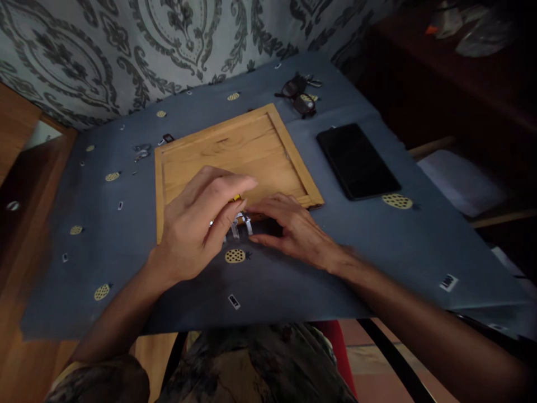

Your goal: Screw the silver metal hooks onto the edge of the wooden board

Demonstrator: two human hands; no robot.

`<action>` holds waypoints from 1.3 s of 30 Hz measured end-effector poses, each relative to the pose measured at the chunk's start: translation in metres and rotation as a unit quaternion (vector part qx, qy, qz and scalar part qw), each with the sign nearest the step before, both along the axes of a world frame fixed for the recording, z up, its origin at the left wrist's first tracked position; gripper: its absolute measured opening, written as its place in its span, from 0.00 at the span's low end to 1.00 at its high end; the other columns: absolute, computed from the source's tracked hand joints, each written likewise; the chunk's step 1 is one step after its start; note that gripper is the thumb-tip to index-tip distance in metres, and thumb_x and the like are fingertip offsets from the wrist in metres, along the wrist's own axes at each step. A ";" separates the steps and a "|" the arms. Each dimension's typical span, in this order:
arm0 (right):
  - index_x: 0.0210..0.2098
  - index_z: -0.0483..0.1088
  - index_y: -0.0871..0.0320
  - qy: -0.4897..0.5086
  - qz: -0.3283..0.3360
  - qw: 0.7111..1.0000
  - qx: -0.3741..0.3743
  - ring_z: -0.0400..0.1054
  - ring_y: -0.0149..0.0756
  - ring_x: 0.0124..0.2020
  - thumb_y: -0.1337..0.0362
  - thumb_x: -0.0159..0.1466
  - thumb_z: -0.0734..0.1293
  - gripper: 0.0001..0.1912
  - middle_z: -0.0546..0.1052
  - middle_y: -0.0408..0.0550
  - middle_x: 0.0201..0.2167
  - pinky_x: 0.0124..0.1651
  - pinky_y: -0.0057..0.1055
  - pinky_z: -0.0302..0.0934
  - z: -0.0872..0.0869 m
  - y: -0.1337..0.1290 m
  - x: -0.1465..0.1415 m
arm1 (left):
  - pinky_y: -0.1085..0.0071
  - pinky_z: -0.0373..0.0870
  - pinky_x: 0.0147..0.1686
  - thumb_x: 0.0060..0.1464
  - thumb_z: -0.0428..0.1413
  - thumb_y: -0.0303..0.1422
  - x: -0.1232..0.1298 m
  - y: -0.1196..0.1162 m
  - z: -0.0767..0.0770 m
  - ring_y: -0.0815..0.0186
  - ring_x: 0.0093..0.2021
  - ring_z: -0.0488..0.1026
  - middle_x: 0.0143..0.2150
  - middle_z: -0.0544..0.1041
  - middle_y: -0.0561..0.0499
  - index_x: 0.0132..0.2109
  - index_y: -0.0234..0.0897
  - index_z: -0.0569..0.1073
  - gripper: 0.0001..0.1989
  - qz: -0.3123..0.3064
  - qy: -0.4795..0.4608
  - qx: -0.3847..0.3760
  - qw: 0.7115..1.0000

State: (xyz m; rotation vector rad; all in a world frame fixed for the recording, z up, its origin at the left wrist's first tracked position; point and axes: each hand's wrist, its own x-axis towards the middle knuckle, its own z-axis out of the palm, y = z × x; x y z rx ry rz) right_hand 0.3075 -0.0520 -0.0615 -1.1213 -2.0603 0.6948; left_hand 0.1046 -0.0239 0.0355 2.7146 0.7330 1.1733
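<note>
My left hand point(199, 218) is curled over the near edge of a framed wooden panel point(235, 144), its thumb and forefinger closed around a small yellow object point(236, 197) that is mostly hidden. Beneath these fingers, shiny metal strips point(235, 228) jut over the panel's near edge toward me; their kind is unclear. My right hand point(289, 226) comes in from the right. Its fingertips and thumb bracket the rightmost metal strip point(249, 225), with the forefinger at the upper end and the thumb by the lower end. The panel lies flat, recessed side up.
A black tablet or large phone point(358, 161) lies to the right. Dark glasses point(300, 96) and keys point(312, 81) sit at the back. A small metal part point(141, 152) rests left of the panel on the blue tablecloth point(138, 257). A patterned curtain point(126, 45) borders the far side.
</note>
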 end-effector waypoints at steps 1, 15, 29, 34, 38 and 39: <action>0.56 0.74 0.53 0.000 0.000 1.000 -0.002 0.72 0.48 0.51 0.58 0.64 0.73 0.21 0.81 0.51 0.47 0.54 0.48 0.66 0.000 0.000 0.000 | 0.69 0.79 0.45 0.63 0.56 0.22 0.000 0.000 0.001 0.68 0.44 0.77 0.43 0.79 0.51 0.53 0.37 0.73 0.13 0.001 0.005 -0.005 1.000; 0.57 0.74 0.53 0.008 0.001 1.000 0.007 0.72 0.49 0.51 0.57 0.64 0.73 0.22 0.81 0.51 0.47 0.55 0.50 0.65 0.000 0.000 0.000 | 0.68 0.80 0.47 0.63 0.55 0.21 -0.001 0.003 0.003 0.66 0.48 0.78 0.47 0.80 0.49 0.55 0.37 0.73 0.16 -0.039 0.013 -0.031 0.999; 0.56 0.73 0.57 -0.014 0.006 1.000 -0.003 0.71 0.49 0.54 0.61 0.63 0.75 0.22 0.80 0.54 0.50 0.58 0.49 0.64 0.003 0.001 0.000 | 0.68 0.80 0.47 0.64 0.56 0.24 -0.001 0.000 -0.005 0.67 0.46 0.79 0.46 0.80 0.51 0.56 0.41 0.73 0.15 0.009 0.001 -0.058 0.998; 0.55 0.74 0.57 -0.018 0.003 1.000 0.003 0.71 0.49 0.52 0.61 0.63 0.75 0.22 0.80 0.54 0.49 0.56 0.48 0.65 0.003 0.001 -0.001 | 0.68 0.82 0.47 0.64 0.57 0.28 -0.004 -0.002 -0.009 0.66 0.49 0.80 0.50 0.79 0.49 0.63 0.45 0.63 0.23 0.004 -0.037 -0.184 0.982; 0.55 0.74 0.61 -0.015 0.008 1.000 0.014 0.72 0.49 0.51 0.61 0.62 0.76 0.23 0.81 0.55 0.48 0.55 0.46 0.64 0.003 0.001 -0.001 | 0.67 0.82 0.47 0.64 0.57 0.28 -0.002 -0.002 -0.009 0.67 0.48 0.80 0.48 0.78 0.51 0.56 0.45 0.66 0.16 -0.004 -0.053 -0.186 0.981; 0.55 0.74 0.61 -0.014 0.007 1.000 0.016 0.72 0.49 0.50 0.61 0.62 0.76 0.23 0.81 0.55 0.47 0.54 0.46 0.64 0.003 0.001 -0.001 | 0.66 0.82 0.48 0.65 0.57 0.28 -0.001 -0.002 -0.009 0.66 0.47 0.79 0.48 0.78 0.52 0.56 0.47 0.66 0.15 -0.002 -0.049 -0.188 0.981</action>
